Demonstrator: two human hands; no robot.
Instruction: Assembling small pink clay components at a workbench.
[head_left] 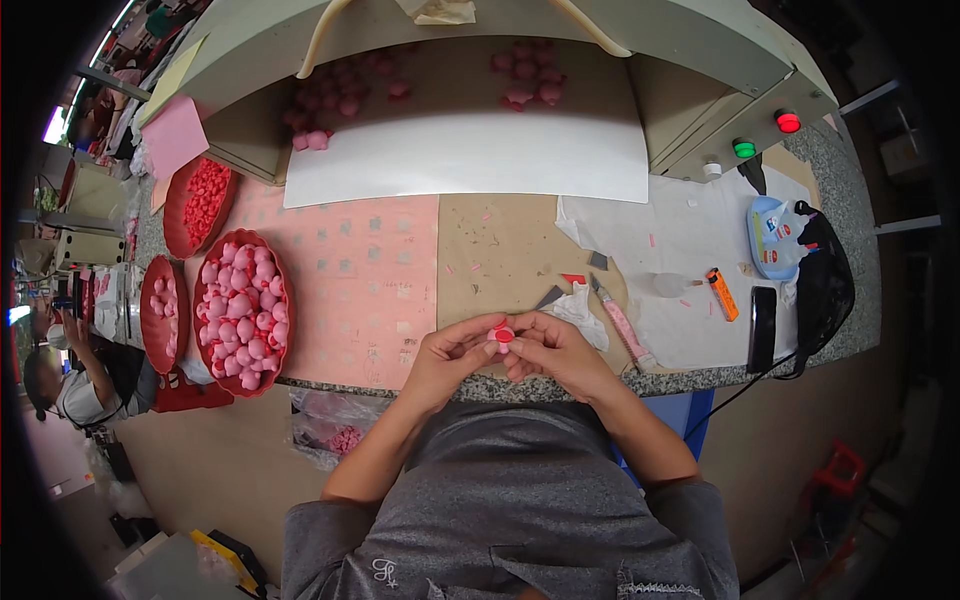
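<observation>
A small pink toy figure with a red part on it is at the table's front edge, close to my body. My left hand pinches it from the left with thumb and fingers. My right hand closes on it from the right, its thumb against the figure. Fingers cover much of the toy, so its full shape is hidden. Just beyond my right hand lie a crumpled white tissue and a pink-handled utility knife.
At left stand red trays: one heaped with pink figures, one with small red pieces, one with pale pink pieces. A grey machine spans the back, more figures inside. An orange lighter, clear bottle and black phone lie right.
</observation>
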